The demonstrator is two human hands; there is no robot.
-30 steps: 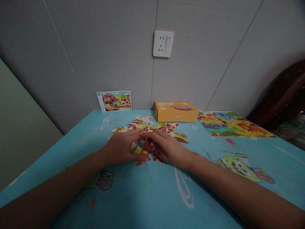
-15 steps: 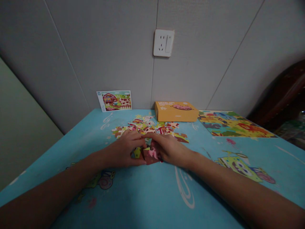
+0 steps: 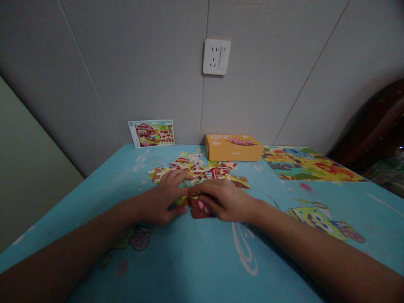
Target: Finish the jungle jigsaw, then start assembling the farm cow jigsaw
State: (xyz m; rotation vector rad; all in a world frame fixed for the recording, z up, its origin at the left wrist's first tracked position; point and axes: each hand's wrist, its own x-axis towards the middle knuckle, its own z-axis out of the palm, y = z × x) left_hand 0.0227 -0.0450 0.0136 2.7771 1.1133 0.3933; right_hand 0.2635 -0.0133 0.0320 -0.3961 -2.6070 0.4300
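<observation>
A brown puzzle piece (image 3: 199, 210) with a pink figure lies on the blue tablecloth, between my hands and partly covered. My right hand (image 3: 225, 200) curls over it, fingers bent and pressed to its upper part. My left hand (image 3: 166, 200) rests at its left with the fingers spread, thumb near the piece's left edge. Beneath the left palm shows a bit of a green and yellow puzzle piece (image 3: 180, 200). Just beyond the fingers is a pile of loose puzzle pieces (image 3: 202, 171), some overlapping; its near side is hidden by my hands.
A picture card (image 3: 154, 133) of a barn and cow leans on the wall at the back left. Behind the pile stands an orange puzzle box (image 3: 234, 148). To its right lies a colourful animal picture sheet (image 3: 311, 164). A socket (image 3: 216, 57) is on the wall.
My right fingers have shifted left and down over the brown piece. My left fingers have spread more, and its thumb has drawn back left from the piece.
</observation>
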